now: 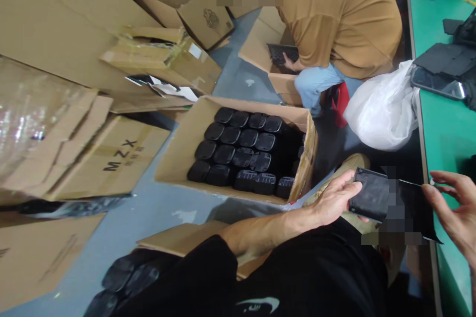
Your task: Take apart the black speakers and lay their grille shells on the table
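My left hand (336,198) is closed around one end of a black plastic housing (370,195), a flat block with rounded corners, held above my lap. My right hand (453,205), by the green table edge, pinches the upper corner of a thin black sheet (418,210) between thumb and finger. The sheet hangs down beside the housing. A blurred patch covers the space between the two, so I cannot tell whether they are joined. Left of my hands, an open cardboard box (178,146) holds rows of similar black housings (243,157).
Black parts and a phone-like device (439,83) lie on the green table (431,20). A white plastic bag (383,109) bulges beside it. Ahead, a co-worker in a brown shirt (342,20) reaches into another carton (256,44). Cartons (122,153) crowd the left; more black housings (119,272) sit below.
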A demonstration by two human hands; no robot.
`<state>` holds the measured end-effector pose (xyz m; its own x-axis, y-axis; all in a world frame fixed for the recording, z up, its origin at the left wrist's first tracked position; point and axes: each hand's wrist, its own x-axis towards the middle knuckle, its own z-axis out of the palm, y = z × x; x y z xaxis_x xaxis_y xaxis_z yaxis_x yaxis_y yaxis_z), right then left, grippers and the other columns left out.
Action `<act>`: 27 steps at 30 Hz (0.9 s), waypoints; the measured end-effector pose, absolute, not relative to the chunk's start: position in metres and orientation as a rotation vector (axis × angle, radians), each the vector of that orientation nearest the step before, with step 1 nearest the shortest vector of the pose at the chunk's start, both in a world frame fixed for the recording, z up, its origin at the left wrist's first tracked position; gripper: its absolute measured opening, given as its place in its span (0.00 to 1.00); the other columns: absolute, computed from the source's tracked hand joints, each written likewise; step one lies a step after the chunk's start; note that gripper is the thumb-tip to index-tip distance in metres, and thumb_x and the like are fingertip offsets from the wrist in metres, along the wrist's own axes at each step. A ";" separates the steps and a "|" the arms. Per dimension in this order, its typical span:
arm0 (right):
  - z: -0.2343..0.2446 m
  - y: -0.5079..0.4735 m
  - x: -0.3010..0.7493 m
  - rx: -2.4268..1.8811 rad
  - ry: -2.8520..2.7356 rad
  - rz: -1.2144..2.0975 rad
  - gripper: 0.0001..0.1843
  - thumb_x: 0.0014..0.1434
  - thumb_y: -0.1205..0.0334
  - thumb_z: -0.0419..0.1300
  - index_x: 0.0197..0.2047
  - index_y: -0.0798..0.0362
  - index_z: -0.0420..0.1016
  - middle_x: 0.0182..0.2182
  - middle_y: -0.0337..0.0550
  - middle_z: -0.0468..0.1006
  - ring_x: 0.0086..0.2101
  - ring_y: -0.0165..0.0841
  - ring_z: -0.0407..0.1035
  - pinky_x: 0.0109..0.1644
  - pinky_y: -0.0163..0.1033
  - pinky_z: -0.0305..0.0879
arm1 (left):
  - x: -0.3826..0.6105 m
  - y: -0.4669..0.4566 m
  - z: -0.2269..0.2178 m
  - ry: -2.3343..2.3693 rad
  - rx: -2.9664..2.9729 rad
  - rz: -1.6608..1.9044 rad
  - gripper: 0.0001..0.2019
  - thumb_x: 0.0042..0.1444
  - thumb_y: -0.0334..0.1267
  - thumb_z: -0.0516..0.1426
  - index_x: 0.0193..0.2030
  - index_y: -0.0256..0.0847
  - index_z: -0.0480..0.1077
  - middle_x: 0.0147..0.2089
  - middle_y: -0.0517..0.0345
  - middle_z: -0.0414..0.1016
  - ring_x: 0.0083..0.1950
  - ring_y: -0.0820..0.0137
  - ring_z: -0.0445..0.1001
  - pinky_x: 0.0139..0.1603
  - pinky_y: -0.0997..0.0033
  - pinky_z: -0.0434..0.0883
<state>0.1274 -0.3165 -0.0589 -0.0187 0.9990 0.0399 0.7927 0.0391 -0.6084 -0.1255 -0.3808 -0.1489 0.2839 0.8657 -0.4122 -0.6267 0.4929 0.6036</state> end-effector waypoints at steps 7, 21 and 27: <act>-0.040 -0.340 0.155 -2.235 -1.314 0.943 0.44 0.45 0.21 0.69 0.53 0.46 0.83 0.41 0.46 0.86 0.35 0.44 0.78 0.37 0.45 0.73 | -0.127 -0.380 -0.139 0.784 0.379 1.118 0.24 0.59 0.56 0.69 0.52 0.41 0.73 0.39 0.58 0.79 0.35 0.68 0.81 0.40 0.65 0.79; -0.069 -0.347 0.153 -1.826 -0.775 1.474 0.34 0.41 0.40 0.84 0.47 0.49 0.85 0.27 0.36 0.72 0.22 0.27 0.64 0.22 0.32 0.64 | -0.133 -0.383 -0.137 0.620 0.433 1.075 0.22 0.63 0.52 0.67 0.55 0.42 0.69 0.43 0.55 0.81 0.36 0.65 0.83 0.37 0.61 0.84; -0.074 -0.348 0.156 -1.781 -0.779 1.492 0.33 0.43 0.43 0.84 0.49 0.48 0.86 0.31 0.38 0.77 0.24 0.29 0.69 0.25 0.32 0.68 | -0.135 -0.384 -0.141 0.644 0.504 1.051 0.17 0.60 0.38 0.66 0.53 0.43 0.69 0.40 0.58 0.80 0.34 0.68 0.83 0.37 0.65 0.83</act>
